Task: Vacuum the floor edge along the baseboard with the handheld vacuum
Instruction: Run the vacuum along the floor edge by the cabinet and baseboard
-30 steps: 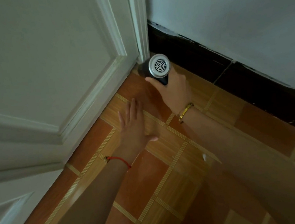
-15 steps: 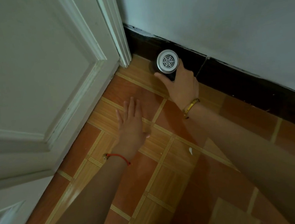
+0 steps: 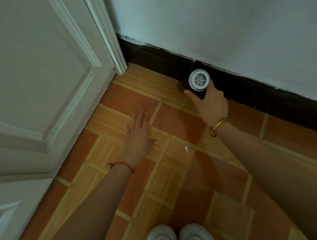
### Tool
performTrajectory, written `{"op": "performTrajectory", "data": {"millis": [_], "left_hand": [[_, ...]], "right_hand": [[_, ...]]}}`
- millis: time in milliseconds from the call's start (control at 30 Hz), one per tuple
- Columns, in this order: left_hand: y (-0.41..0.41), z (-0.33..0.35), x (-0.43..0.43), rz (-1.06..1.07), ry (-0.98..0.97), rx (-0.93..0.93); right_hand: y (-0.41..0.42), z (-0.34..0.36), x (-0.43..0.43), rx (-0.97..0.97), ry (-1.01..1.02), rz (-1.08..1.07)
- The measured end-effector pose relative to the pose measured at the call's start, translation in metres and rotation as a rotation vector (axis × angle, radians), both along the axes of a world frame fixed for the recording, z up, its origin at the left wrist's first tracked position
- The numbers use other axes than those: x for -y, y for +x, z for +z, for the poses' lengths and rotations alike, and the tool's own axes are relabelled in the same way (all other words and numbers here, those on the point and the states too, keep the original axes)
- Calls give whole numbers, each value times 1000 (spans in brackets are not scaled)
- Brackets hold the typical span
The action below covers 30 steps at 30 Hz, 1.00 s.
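Note:
My right hand grips the handheld vacuum, a dark cylinder whose round grey grilled end faces me. Its nozzle end points down at the floor edge against the black baseboard and is hidden from me. My left hand lies flat on the orange tiled floor with fingers straight, left of the vacuum and apart from it. A red string circles the left wrist and a gold bangle the right wrist.
A white panelled door and its frame close off the left side, meeting the baseboard at the corner. A small white scrap lies on the floor between my arms. My white shoes show at the bottom.
The vacuum and my right hand have slid right along the baseboard, away from the door-frame corner. My left hand stayed flat on the floor. My shoes came into view.

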<state>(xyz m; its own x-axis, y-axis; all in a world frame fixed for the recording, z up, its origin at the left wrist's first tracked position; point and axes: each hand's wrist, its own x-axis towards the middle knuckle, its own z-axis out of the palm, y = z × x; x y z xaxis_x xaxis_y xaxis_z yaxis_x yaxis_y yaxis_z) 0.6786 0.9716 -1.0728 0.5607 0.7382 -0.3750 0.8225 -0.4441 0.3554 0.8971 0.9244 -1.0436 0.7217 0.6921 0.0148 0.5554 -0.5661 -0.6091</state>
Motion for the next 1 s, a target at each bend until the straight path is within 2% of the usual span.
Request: {"op": "performTrajectory", "data": {"millis": [200,433,600,833,933,1000], "left_hand": [[0,-7,6,-53,28,13],[-11,-15,9,-66,40,-22],[-13,-14,12,-54,39,-53],[-22,-9,18,-31,58,-72],[-28,-8,19,-13,58,-81],[-32,-7,19,-12,66,-98]], "right_hand": [[0,7,31,-58,10,7],[-10,12,60,-105,-109,184],[-15,16,67,-235,-220,350],[-49,21,72,-358,-252,591],[-60,19,74,-321,-313,665],[-62,18,77,-313,-280,645]]}}
